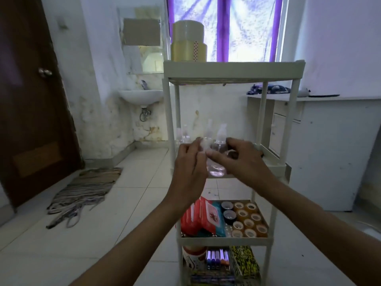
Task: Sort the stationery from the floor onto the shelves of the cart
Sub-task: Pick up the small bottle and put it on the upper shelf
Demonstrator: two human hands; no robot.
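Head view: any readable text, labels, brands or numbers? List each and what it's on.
None can be read.
Tape roll label on the top shelf: red marks, too blurred.
Red wipes pack on the third shelf: printed panel, too small.
Container on the bottom shelf: dark lettering, cut off and blurred.
Spray bottles between the hands: no print visible.

Cart stands in middle, before window. Tape rolls stacked on top shelf, at left corner. Bottles on second shelf, left part; both hands just before them, left hand left of right hand. Third shelf: packets at left, small tape rolls at right. Lowest shelf: markers between jar at left and box at right. Sink on wall left of cart, door further left, mat on floor before door. Counter right of cart.
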